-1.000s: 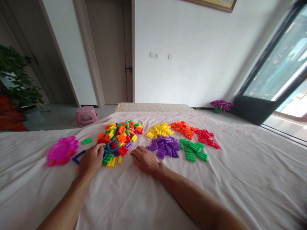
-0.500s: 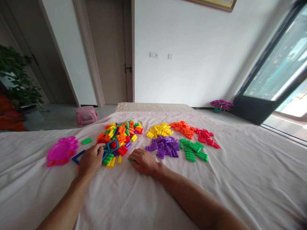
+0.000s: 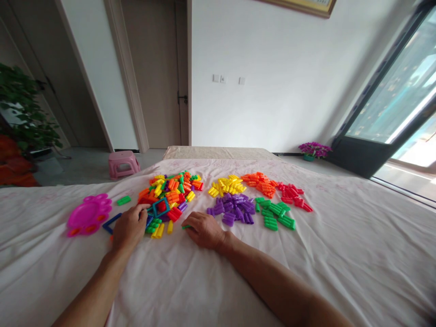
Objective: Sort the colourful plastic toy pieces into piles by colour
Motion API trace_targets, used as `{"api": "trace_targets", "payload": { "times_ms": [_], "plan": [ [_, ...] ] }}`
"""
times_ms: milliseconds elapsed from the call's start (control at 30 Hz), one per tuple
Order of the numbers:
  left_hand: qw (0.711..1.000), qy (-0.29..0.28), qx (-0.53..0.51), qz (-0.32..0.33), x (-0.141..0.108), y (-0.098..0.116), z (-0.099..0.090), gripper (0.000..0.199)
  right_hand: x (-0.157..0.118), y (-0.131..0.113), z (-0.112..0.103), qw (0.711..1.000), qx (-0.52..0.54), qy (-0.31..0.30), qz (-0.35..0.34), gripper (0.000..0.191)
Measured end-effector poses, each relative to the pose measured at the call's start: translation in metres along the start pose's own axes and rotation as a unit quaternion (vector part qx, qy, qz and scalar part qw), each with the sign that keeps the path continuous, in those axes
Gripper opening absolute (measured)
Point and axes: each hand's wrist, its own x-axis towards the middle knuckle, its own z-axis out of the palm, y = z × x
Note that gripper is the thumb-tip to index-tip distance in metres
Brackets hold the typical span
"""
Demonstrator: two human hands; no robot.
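Observation:
My left hand [image 3: 131, 227] rests with curled fingers at the left edge of a mixed heap of coloured plastic building blocks [image 3: 173, 196]. Whether its hidden fingertips grip anything I cannot make out. Blue square frames [image 3: 161, 207] lie against and in the heap beside it. Right of the heap, my right hand [image 3: 204, 230] is closed low over the cloth, a bit of a green block [image 3: 186, 226] showing at its fingertips. Sorted piles lie beyond it: yellow blocks [image 3: 227, 185], purple blocks [image 3: 235, 208], orange blocks [image 3: 260, 184], green blocks [image 3: 276, 212] and red blocks [image 3: 292, 194].
A magenta paw-shaped tray [image 3: 86, 217] with orange spots lies at the left, near a single green block [image 3: 123, 200]. A wrinkled pale cloth [image 3: 340, 254] covers the surface. Beyond stand a pink stool [image 3: 123, 163] and potted purple flowers [image 3: 314, 150].

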Motion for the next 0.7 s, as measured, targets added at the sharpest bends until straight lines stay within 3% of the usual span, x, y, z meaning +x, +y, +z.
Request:
{"api": "trace_targets", "payload": {
  "times_ms": [267,500,700],
  "plan": [
    [1.000,0.007,-0.003,0.006,0.000,-0.002,0.003,0.040,-0.001,-0.002,-0.002,0.999,0.032,0.031,0.022,0.017],
    [1.000,0.006,-0.007,0.012,0.000,0.000,0.003,0.039,-0.001,-0.001,-0.006,0.987,0.069,0.072,0.129,0.014],
    [0.998,0.002,-0.043,0.040,-0.004,0.007,0.005,0.039,0.001,0.010,-0.002,0.974,0.100,0.115,0.169,0.017]
  ]
}}
